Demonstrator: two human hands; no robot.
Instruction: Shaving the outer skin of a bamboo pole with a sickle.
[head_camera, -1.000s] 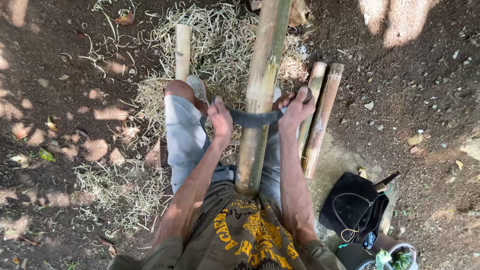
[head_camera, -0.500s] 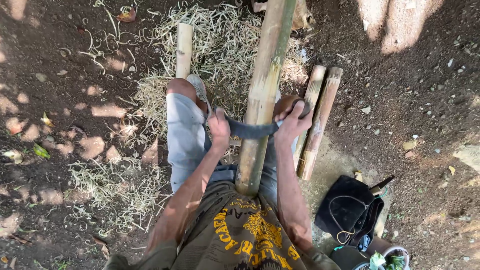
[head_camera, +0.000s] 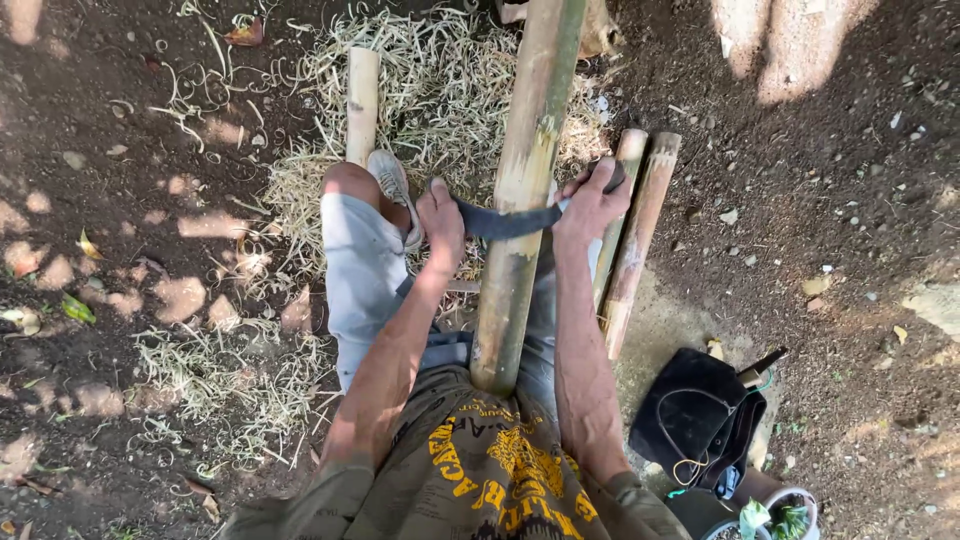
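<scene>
From the head camera, the left hand and the right hand each grip one end of a dark curved blade laid across a thick bamboo pole that runs up from the person's lap between the knees. Two shorter bamboo lengths lie just right of the pole, another short piece stands off to its left, and pale shavings cover the soil. A black bag sits at lower right, unlabelled as far as shows, and the olive shirt carries a yellow print.
</scene>
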